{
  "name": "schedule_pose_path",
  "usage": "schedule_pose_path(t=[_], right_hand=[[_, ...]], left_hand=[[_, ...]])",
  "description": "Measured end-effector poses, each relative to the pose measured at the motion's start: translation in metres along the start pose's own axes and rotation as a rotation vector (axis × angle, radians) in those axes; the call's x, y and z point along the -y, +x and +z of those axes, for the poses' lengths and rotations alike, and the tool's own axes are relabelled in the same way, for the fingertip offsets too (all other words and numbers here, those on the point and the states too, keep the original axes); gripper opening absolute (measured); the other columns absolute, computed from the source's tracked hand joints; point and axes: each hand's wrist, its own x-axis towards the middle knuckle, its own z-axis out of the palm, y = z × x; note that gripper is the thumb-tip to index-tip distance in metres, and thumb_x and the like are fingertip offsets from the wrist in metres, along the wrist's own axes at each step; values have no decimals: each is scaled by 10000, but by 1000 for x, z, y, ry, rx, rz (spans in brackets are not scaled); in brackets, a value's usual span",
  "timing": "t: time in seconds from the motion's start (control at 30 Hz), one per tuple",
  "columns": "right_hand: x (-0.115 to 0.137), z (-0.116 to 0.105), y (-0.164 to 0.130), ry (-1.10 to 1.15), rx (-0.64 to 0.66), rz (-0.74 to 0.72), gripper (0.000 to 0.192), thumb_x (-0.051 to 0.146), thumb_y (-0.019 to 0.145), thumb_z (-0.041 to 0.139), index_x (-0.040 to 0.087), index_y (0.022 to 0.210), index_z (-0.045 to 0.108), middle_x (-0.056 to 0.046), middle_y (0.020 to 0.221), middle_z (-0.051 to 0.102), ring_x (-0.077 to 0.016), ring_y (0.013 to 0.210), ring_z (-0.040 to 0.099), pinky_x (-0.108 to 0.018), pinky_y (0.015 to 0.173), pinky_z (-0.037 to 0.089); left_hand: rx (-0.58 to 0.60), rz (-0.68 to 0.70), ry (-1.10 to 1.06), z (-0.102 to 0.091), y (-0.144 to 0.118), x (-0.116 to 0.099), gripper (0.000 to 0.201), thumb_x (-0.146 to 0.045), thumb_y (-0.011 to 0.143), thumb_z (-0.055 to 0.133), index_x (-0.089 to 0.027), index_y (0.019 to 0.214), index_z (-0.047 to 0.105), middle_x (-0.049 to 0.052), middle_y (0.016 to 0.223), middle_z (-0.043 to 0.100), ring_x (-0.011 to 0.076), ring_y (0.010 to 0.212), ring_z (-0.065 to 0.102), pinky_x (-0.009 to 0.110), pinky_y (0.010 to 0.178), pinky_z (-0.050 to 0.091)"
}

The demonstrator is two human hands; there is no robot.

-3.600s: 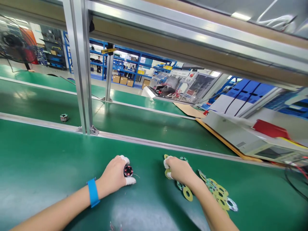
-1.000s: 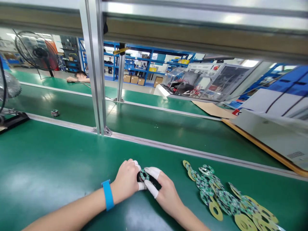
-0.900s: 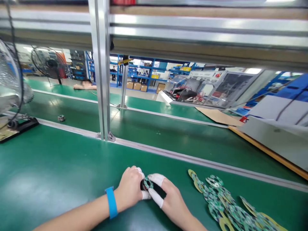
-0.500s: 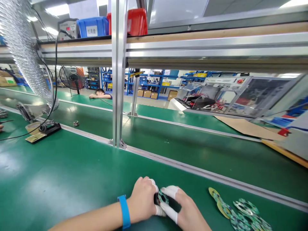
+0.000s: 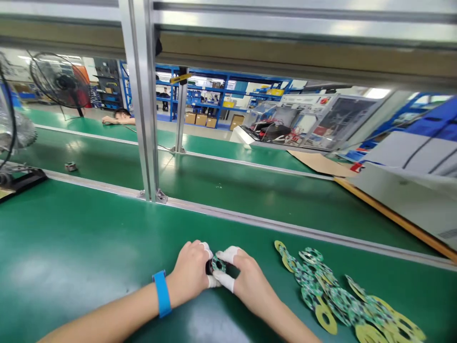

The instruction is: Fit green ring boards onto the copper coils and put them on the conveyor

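Note:
Low in the middle of the view, my left hand (image 5: 187,271) is closed around a small dark round part, mostly hidden by the fingers. A green ring-shaped circuit board (image 5: 219,265) sits against the face of that part. My right hand (image 5: 250,283) pinches the board's edge between thumb and forefinger. White finger covers are on the fingertips of both hands, and a blue band (image 5: 163,293) circles my left wrist. On the right lies a loose pile of ring-shaped circuit boards (image 5: 330,290), some showing green faces, others yellow.
Both hands are above a green worktop (image 5: 89,238). A metal rail (image 5: 250,218) runs behind them, with an upright post (image 5: 141,105) rising from it. A small metal part (image 5: 71,166) lies beyond the rail at left. Across the bench, a person's arm (image 5: 116,120) rests near a fan (image 5: 60,81).
The view has turned right and tilted down, bringing more of the circuit board pile into sight. My hands hold the same parts together, nearly unchanged in grip.

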Motion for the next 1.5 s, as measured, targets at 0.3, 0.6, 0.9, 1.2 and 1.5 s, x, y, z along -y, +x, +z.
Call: schedule_pose_path(t=[0.3, 0.6, 0.9, 1.2, 1.5], right_hand=[[7, -4, -1, 28, 14, 68, 105, 191, 737, 647, 187, 828, 699, -49, 791, 666, -201, 761, 593, -300, 681, 479], [3, 1, -4, 74, -37, 27, 146, 295, 788, 640, 192, 877, 691, -64, 839, 661, -205, 795, 579, -311, 701, 483], [2, 1, -2, 31, -34, -35, 153, 330, 792, 635, 188, 750, 676, -46, 746, 625, -190, 729, 544, -280, 632, 454], [6, -3, 1, -43, 29, 15, 72, 244, 731, 685, 173, 729, 676, -39, 723, 612, -194, 723, 536, -274, 619, 437], [3, -7, 0, 68, 46, 33, 76, 221, 698, 724, 180, 754, 692, -20, 732, 613, -174, 732, 541, -250, 630, 415]], left_hand=[[23, 17, -4, -4, -2, 0, 309, -488, 723, 639, -181, 757, 621, 46, 832, 629, 229, 817, 538, 330, 677, 365], [56, 10, -25, -3, -2, 0, 250, -434, 766, 586, -185, 757, 604, 50, 836, 627, 223, 813, 528, 335, 690, 356], [69, 20, -3, -5, 1, 0, 176, -361, 746, 614, -187, 727, 589, 49, 819, 632, 226, 813, 537, 331, 687, 349], [57, 10, 30, -3, -1, 1, 155, -317, 708, 658, -178, 710, 589, 49, 805, 629, 229, 795, 538, 333, 679, 350], [42, 53, 54, -4, -2, -1, 215, -389, 761, 601, -178, 720, 610, 53, 795, 636, 229, 781, 548, 333, 669, 341]])
